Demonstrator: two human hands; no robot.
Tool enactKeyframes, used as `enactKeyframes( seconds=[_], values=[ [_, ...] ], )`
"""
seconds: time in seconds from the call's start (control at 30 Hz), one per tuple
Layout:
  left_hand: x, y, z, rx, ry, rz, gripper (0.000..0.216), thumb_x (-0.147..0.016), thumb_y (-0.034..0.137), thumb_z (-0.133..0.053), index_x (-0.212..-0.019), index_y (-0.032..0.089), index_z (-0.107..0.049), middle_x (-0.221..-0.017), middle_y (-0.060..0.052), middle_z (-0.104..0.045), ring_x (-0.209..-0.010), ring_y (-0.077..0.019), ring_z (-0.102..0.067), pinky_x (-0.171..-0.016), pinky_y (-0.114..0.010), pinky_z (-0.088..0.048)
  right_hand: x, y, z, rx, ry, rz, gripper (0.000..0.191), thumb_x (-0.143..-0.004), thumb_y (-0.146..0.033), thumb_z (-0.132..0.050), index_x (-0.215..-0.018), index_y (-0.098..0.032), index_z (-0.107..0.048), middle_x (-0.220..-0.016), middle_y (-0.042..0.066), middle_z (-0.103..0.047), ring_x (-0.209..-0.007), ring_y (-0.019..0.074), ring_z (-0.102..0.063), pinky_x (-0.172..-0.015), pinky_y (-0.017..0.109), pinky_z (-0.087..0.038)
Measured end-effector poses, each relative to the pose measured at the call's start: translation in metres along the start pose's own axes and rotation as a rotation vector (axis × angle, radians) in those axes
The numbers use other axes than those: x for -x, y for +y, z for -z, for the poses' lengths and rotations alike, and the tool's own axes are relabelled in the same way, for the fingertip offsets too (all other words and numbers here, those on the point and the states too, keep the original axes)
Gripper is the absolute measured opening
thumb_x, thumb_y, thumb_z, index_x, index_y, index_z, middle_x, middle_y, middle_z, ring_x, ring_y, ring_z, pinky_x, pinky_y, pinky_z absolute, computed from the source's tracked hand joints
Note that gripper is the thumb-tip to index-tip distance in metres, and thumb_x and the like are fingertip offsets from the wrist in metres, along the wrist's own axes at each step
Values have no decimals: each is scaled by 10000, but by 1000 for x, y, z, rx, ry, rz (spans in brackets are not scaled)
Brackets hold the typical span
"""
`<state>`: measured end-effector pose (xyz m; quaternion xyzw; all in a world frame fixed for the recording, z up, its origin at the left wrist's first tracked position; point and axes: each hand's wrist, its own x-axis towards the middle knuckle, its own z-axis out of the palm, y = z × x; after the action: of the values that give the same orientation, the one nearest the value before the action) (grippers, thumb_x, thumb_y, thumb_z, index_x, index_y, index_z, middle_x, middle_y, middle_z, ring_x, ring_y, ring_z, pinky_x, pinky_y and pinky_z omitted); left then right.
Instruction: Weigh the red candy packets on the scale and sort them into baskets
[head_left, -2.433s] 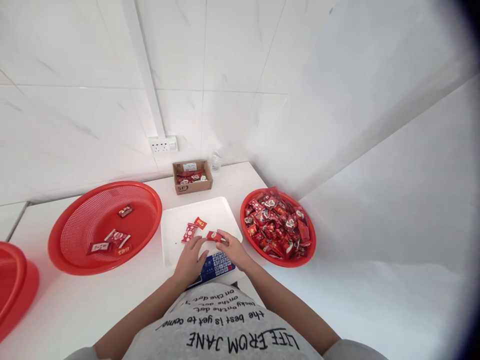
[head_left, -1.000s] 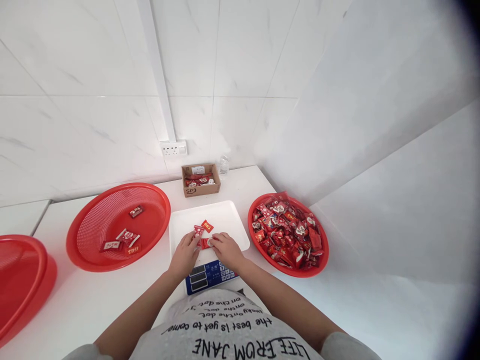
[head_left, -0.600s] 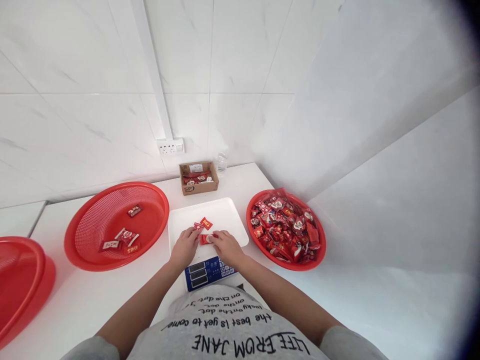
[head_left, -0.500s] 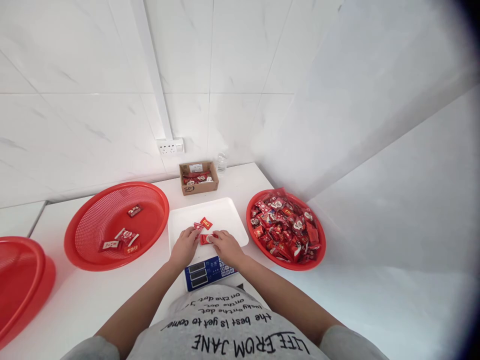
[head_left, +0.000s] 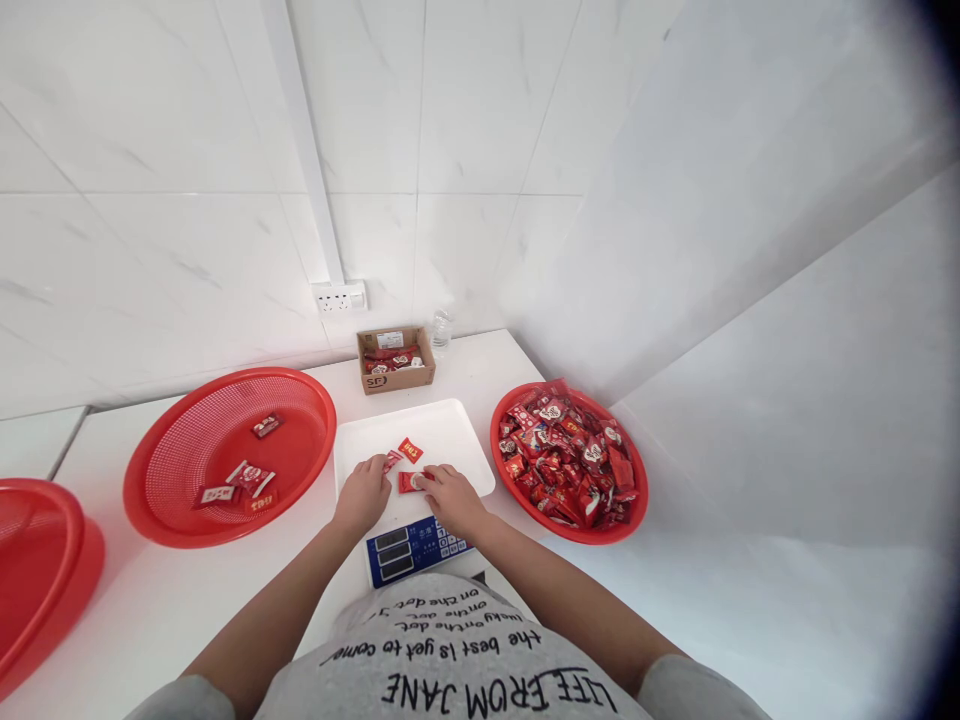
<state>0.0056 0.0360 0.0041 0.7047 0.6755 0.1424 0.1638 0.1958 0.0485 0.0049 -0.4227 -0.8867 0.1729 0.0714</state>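
My left hand (head_left: 365,494) is over the left part of the white scale pan (head_left: 442,420), its fingertips closed on a red-and-white wrapped candy (head_left: 391,461). To its right, my right hand (head_left: 454,498) pinches the right end of a red wrapped candy (head_left: 407,482), which lies low over the pan. A third candy, red with yellow print (head_left: 409,450), rests flat on the pan just beyond both hands. Below the pan, the blue panel (head_left: 420,546) of the scale shows its displays and keys, partly covered by my right wrist.
At right stands a red basket (head_left: 642,480) heaped with wrapped candies. Another red basket (head_left: 319,400) at left holds several. Behind the scale are a cardboard box (head_left: 399,378) of packets and a clear plastic cup (head_left: 441,330). A further red basket (head_left: 86,560) sits far left.
My left hand has drawn slightly left, with the red-and-white candy moving along. My right hand stays at the red candy. The whole view has shifted a little.
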Motion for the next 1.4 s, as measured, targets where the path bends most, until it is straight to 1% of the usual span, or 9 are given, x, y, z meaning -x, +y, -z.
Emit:
enactKeyframes(
  seconds=[0.17,0.33,0.5,0.67,0.77,0.9,1.03,1.2,1.4],
  values=[
    [-2,-4,8,150,-9,180,258,-844,159,-309,-1071,188,-428,-912,-89,-638,-824,-216,-616,-679,-330,-452,-1,1,-2,-4,3,-7,358,-824,-170,-456,-1168,-250,-514,-1196,66,-509,-1078,201,-414,-893,337,-367],
    [-4,-8,1,360,44,244,296,-798,111,-370,-1077,184,-432,-1067,-89,-601,-838,-159,-616,-749,-303,-470,-3,2,-3,-3,9,-7,364,-818,-169,-468,-1171,-245,-515,-1179,64,-519,-1067,203,-417,-887,330,-369],
    [2,-7,-5,163,92,58,218,-824,169,-388,-989,183,-531,-1037,-83,-567,-996,-213,-545,-868,-361,-428,-4,3,-3,-1,39,-4,329,-828,-180,-468,-1140,-253,-540,-1155,57,-526,-1043,200,-431,-870,317,-379],
    [3,-8,-10,140,52,102,225,-855,232,-383,-1027,177,-517,-1004,-74,-558,-877,-190,-585,-771,-328,-470,-6,3,-5,-14,54,8,282,-854,-193,-437,-1088,-256,-581,-1129,58,-541,-1017,190,-449,-856,310,-382],
    [0,-7,-11,76,78,64,240,-861,256,-385,-1039,178,-526,-985,-76,-575,-912,-208,-572,-795,-348,-463,-9,3,-5,0,46,3,285,-849,-188,-436,-1084,-250,-587,-1151,68,-536,-1019,201,-455,-854,322,-386],
    [-6,-2,-16,-60,196,-102,348,-861,321,-407,-1169,189,-500,-1203,-119,-512,-1135,-256,-463,-925,-414,-396,-13,3,-7,0,48,1,272,-857,-210,-416,-1046,-223,-613,-1183,85,-526,-1032,215,-464,-864,336,-395],
    [-13,6,-32,-125,144,-281,483,-859,422,-402,-1312,253,-393,-1422,-83,-325,-1327,-287,-215,-1026,-487,-273,-12,9,-7,-58,100,-13,293,-863,-196,-392,-1060,-191,-609,-1189,89,-533,-1058,200,-465,-904,330,-391],
    [-24,9,-45,-182,84,-284,501,-856,473,-377,-1316,276,-402,-1423,-75,-333,-1335,-296,-197,-1048,-535,-189,-4,40,5,-107,236,-113,331,-851,-182,-394,-1126,-173,-577,-1182,90,-541,-1082,176,-461,-957,326,-369],
    [-34,4,-41,-175,42,-275,497,-847,472,-399,-1306,284,-416,-1411,-65,-358,-1330,-285,-218,-1053,-527,-186,14,117,25,-71,411,-478,377,-830,-199,-379,-1166,-144,-542,-1204,123,-518,-1141,213,-426,-981,394,-339]
  ],
)
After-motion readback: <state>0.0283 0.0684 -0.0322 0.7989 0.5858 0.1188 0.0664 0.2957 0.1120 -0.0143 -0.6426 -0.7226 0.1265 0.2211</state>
